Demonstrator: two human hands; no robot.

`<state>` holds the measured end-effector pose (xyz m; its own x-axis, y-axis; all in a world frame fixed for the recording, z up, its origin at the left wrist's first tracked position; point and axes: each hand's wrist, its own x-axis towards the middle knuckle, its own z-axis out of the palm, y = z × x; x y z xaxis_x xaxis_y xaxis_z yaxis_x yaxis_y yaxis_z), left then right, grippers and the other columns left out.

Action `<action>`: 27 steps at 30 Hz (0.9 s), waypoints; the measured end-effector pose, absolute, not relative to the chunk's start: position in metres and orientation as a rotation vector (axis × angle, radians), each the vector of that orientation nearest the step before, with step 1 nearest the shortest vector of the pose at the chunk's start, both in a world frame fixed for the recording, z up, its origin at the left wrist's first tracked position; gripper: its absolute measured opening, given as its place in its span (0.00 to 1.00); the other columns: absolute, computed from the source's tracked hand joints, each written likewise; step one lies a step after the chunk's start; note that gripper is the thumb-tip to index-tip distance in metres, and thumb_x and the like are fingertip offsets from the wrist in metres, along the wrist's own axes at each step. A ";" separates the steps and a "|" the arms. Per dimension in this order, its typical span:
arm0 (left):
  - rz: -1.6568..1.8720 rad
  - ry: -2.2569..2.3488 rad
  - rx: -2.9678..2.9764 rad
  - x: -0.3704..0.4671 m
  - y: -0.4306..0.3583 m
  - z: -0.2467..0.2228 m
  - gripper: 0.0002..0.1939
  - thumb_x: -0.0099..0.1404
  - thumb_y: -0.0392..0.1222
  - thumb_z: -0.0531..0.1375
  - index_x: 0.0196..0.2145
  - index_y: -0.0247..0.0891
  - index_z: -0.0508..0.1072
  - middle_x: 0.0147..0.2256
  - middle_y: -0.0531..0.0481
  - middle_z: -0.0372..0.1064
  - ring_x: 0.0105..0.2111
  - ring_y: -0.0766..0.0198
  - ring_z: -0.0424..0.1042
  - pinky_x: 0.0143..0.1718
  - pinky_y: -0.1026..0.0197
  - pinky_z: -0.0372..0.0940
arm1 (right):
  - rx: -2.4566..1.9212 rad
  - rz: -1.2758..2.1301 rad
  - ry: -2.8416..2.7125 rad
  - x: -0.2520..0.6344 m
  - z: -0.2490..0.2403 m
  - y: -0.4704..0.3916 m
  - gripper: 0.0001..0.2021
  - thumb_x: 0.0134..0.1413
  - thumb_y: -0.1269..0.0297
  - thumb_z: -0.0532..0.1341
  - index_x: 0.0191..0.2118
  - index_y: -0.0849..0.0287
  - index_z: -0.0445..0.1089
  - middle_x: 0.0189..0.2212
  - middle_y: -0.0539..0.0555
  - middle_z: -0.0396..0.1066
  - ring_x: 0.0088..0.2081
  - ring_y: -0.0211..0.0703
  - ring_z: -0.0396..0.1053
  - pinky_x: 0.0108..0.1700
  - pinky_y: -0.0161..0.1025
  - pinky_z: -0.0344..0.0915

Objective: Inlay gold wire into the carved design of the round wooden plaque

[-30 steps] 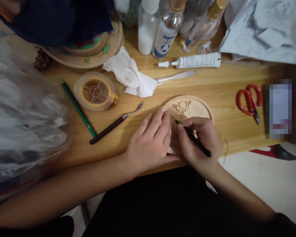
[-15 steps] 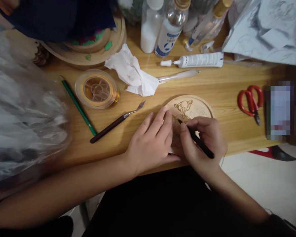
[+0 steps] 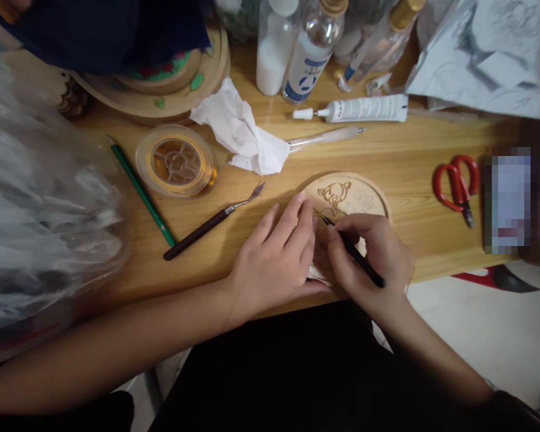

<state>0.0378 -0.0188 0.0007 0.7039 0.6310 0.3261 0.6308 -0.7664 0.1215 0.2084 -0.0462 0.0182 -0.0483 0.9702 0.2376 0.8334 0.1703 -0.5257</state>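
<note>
A round wooden plate lies near the table's front edge, with gold wire outlines and faint pencil drawings on its face. My left hand rests over the plate's left side, fingers spread, the thumb along its lower rim. Pinched in my right hand is a black tweezers-like tool, its thin tip touching or just above the gold outline at the plate's middle. The lower part of the plate is partly hidden by both hands.
Left of the plate lie a dark-handled palette knife, a green pencil and a wire spool. Behind are crumpled tissue, a glue tube and bottles. Red-handled cutters lie right.
The black tool in my right hand has shifted and tilted slightly, its rear end a little further left. My left hand stays in nearly the same place.
</note>
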 end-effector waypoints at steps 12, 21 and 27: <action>0.564 1.078 2.884 0.038 -0.019 0.000 0.37 0.71 0.61 0.48 0.52 0.19 0.72 0.55 0.31 0.70 0.58 0.44 0.68 0.55 0.48 0.62 | -1.649 0.328 -1.933 0.211 0.015 -0.045 0.08 0.54 0.70 0.65 0.40 0.55 0.67 0.29 0.45 0.69 0.27 0.34 0.67 0.29 0.33 0.67; 0.559 1.077 2.888 0.038 -0.019 0.001 0.37 0.70 0.63 0.50 0.51 0.20 0.73 0.55 0.31 0.69 0.58 0.43 0.68 0.55 0.49 0.63 | -1.579 0.411 -1.988 0.213 0.022 -0.040 0.09 0.53 0.73 0.64 0.39 0.56 0.66 0.29 0.46 0.70 0.27 0.33 0.67 0.30 0.33 0.66; 0.556 1.069 2.878 0.038 -0.019 0.001 0.38 0.69 0.64 0.50 0.52 0.20 0.72 0.56 0.29 0.69 0.58 0.43 0.67 0.56 0.48 0.62 | -1.600 0.431 -1.992 0.212 0.023 -0.040 0.08 0.55 0.72 0.62 0.40 0.54 0.65 0.30 0.47 0.71 0.28 0.37 0.69 0.30 0.37 0.69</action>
<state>0.0381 -0.0193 0.0009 0.7018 0.6359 0.3211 0.6284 -0.7649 0.1416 0.2119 -0.0405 0.0235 -0.1460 0.9663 0.2121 0.7924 0.2426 -0.5597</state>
